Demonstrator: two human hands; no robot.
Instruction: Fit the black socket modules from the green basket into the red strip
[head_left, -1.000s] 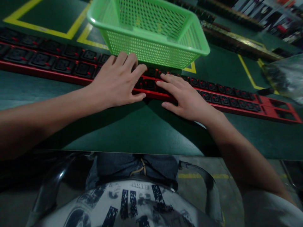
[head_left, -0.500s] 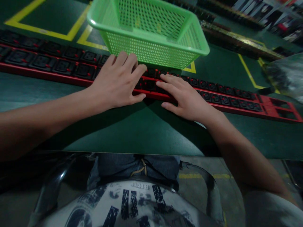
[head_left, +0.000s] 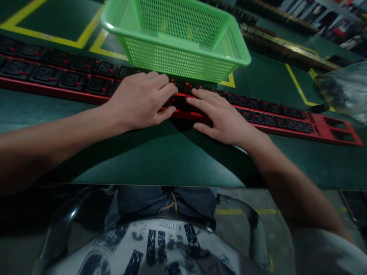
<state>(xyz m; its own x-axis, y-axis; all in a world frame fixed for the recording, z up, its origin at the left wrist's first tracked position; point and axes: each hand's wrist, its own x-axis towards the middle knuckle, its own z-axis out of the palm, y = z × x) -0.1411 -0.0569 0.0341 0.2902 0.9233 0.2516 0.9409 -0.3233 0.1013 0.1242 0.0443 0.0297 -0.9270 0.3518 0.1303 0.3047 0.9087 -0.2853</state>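
A long red power strip (head_left: 325, 124) crosses the green workbench, fitted with two rows of black sockets (head_left: 71, 80). My left hand (head_left: 142, 99) lies over its middle, knuckles up and fingers curled down among the sockets. Its fingertips are hidden, and its thumb points right along the strip's near edge. Just to the right, my right hand (head_left: 219, 114) rests on the strip with fingers stretched and slightly apart. The index and middle fingertips touch the sockets; the thumb is by the near edge. Between the hands a short piece of strip shows, dark and in shadow.
A green perforated basket (head_left: 183, 57) stands right behind the strip. At the right lies a clear plastic bag (head_left: 345, 89). Yellow tape lines (head_left: 298, 84) mark the bench. More long strips (head_left: 289, 46) lie farther back. The bench's front edge is close to my lap.
My left hand has flattened, its knuckles lower and its fingers more tucked in. My right hand stays in place on the strip. The whole view has shifted slightly.
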